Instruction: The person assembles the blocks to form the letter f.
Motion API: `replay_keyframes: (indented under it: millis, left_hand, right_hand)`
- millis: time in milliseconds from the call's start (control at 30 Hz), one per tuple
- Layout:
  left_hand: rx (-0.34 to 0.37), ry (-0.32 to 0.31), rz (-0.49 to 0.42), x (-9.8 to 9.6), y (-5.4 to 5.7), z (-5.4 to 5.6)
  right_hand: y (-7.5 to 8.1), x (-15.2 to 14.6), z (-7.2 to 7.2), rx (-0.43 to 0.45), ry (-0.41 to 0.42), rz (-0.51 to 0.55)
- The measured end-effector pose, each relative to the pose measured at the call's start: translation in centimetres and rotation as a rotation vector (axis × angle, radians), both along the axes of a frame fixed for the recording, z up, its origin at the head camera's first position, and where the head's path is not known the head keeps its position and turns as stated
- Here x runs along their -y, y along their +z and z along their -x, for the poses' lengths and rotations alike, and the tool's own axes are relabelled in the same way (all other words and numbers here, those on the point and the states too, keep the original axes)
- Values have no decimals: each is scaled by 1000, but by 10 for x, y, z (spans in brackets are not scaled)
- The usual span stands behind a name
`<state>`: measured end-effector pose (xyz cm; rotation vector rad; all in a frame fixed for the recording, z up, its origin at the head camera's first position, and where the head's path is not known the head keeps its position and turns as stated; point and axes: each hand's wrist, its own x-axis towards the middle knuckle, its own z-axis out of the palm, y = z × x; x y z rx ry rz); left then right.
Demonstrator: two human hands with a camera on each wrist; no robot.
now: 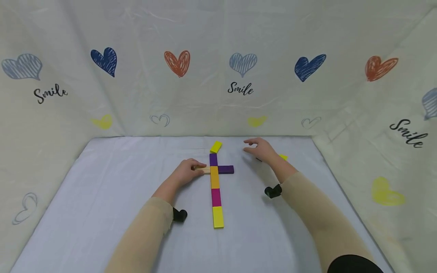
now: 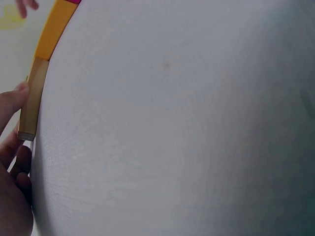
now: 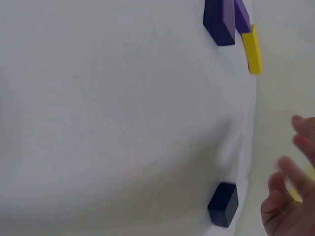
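Observation:
My left hand (image 1: pixel 187 171) pinches a plain wooden block (image 1: pixel 206 170), thumb on one side and fingers on the other. That block touches the left side of an orange block (image 1: pixel 214 177) lying flat. A purple block (image 1: pixel 226 169) extends from the right side, and another purple block (image 1: pixel 213 159) lies beyond the orange one. Nearer me, a magenta block (image 1: pixel 216 197) and a yellow block (image 1: pixel 218 217) continue the row. A second yellow block (image 1: pixel 216 146) sits tilted at the far end. My right hand (image 1: pixel 262 149) hovers above the table with nothing in its parted fingers.
A dark block (image 3: pixel 223 204) stands on the cloth beneath my right hand. Part of another yellow piece (image 1: pixel 283 156) shows behind my right wrist. A white cloth covers the table (image 1: pixel 112 204), and a heart-printed curtain (image 1: pixel 205 102) hangs behind and along the sides.

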<state>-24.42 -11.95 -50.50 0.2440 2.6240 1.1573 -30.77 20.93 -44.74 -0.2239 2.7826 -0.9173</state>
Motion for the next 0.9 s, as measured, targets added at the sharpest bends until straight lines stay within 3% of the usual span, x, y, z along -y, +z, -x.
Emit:
replay_keyframes:
  millis: [400,700,900]
  left_hand:
    - [-3,8,3,2,-2,-1]
    - [-2,7,3,1,0,0]
    - [5,0,-7,0,0,0]
  right_hand:
    - [0,-61,-12,56,-40,-58]
    - [-6,-68,-11,111,5,-141]
    - [-13,-69,-10,57,115,-175]
